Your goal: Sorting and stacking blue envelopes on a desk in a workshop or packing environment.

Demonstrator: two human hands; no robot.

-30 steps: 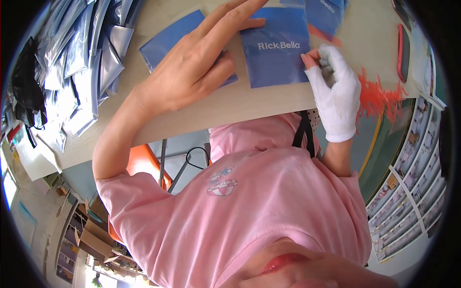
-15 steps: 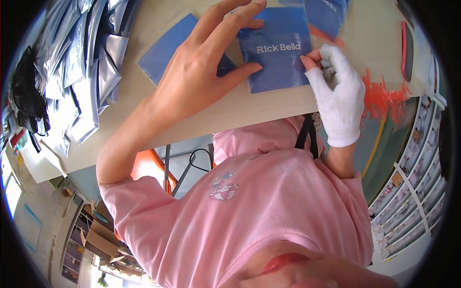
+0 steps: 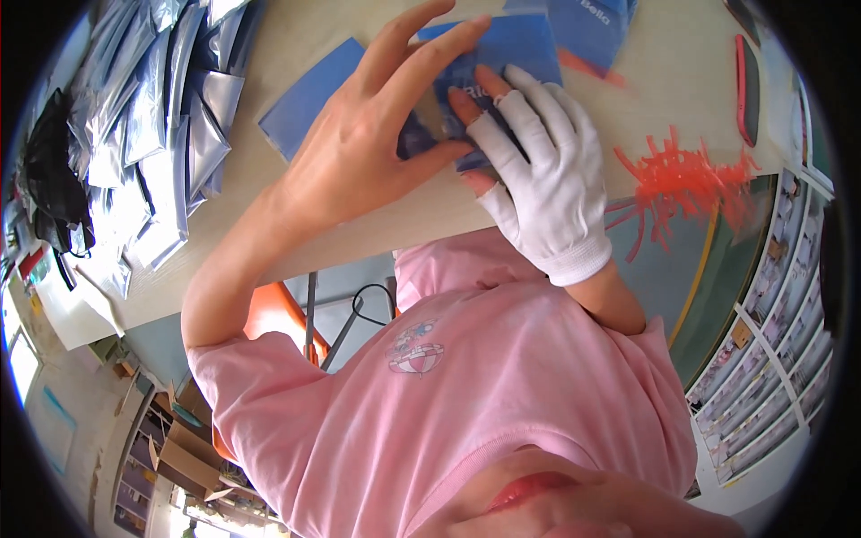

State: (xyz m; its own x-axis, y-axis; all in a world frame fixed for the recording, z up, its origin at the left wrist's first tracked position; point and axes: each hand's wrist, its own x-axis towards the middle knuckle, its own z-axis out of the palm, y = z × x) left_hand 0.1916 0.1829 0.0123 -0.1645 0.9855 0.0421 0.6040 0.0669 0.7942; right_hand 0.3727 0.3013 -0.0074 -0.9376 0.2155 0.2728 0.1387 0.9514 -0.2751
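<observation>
A flat blue packet (image 3: 527,38) in clear plastic, with pale lettering, lies on the table at the top middle, mostly covered by my hands. My bare left hand (image 3: 372,134) arches over its left side, fingers and thumb spread apart. Across the packet's right part rests my right hand (image 3: 543,148), in a white glove with some bare fingertips; its fingers are stretched out and touch the packet. Another blue packet (image 3: 309,100) lies left of my left hand and partly behind it. More blue plastic (image 3: 599,34) is at the top right, with a red strip (image 3: 590,69) beside it.
A heap of shiny plastic packets (image 3: 166,117) covers the table's left side, beside a black crumpled thing (image 3: 49,170). On the right are a bunch of red-orange strips (image 3: 686,179) and a red-edged dark slim object (image 3: 746,90). The table's front edge (image 3: 359,238) runs before me.
My right hand has moved left from the packet's right edge onto it, and its curled fingers have straightened. The left hand stays nearly in place. The red strips look shifted slightly left.
</observation>
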